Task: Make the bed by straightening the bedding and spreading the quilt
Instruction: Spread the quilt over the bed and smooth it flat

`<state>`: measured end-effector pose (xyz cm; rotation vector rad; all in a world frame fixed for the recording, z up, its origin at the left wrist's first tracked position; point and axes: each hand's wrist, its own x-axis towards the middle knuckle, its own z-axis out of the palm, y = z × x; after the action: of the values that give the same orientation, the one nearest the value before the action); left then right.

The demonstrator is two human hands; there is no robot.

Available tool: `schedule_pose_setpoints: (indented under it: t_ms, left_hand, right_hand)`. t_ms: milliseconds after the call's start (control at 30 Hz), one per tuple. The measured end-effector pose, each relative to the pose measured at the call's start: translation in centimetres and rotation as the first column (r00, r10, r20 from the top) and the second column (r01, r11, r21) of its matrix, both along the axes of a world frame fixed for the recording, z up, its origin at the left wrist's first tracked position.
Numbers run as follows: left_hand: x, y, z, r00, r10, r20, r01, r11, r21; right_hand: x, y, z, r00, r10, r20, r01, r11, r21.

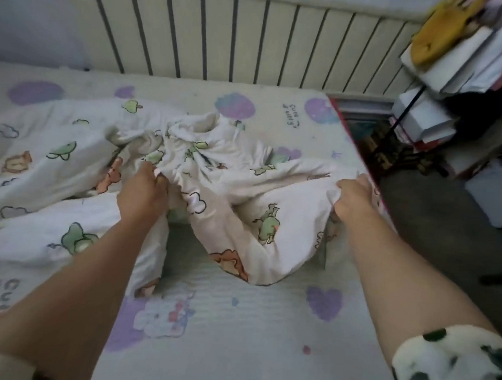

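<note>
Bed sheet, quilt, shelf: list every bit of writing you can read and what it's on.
"CU": large grey letters on the bed sheet, lower left; rest cut off by the left forearm.
"KI": line below, same sheet, also cut off.
Far right of the sheet, small dark script: too blurred to read.
The quilt and the shelf stacks: no readable text.

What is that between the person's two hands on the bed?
In the head view, a crumpled stretch of the cartoon-print quilt spans from the left hand to the right hand; both grip it, and it sags onto the sheet.
</note>
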<state>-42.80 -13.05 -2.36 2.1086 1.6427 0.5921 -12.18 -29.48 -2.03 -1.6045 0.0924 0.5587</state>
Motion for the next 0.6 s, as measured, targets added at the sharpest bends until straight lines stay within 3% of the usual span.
schedule_pose_setpoints:
  t_ms: [100,267,333,433,600]
  left_hand:
    - [2.3,0.2,4.4,0.997,0.030,0.065,-0.034,0.998,0.060]
    - [6.4,0.2,13.6,0.988,0.032,0.149,-0.062,0.978,0.200]
    - [7.1,0.0,14.4,0.992,0.001,0.122,-0.026,0.979,0.204]
    - [8.8,-2.0,13.5,0.991,-0.130,0.019,0.125,0.980,0.156]
    - [10.8,-7.3,6.1,0.865,-0.474,-0.165,0.439,0.873,-0.210]
  right_hand:
    - [3.4,-0.3,5.2,0.994,-0.032,0.101,0.015,0.986,0.163]
    - [9.7,-2.1,14.9,0.969,-0.131,0.209,0.073,0.962,0.264]
    - [11.1,-2.5,16.8,0.960,-0.141,0.244,0.065,0.954,0.294]
    - [12.1,-4.9,16.1,0.944,-0.077,0.320,0.025,0.986,0.162]
    - [11.0,-11.4,8.0,0.930,0.123,0.345,-0.046,0.974,-0.223]
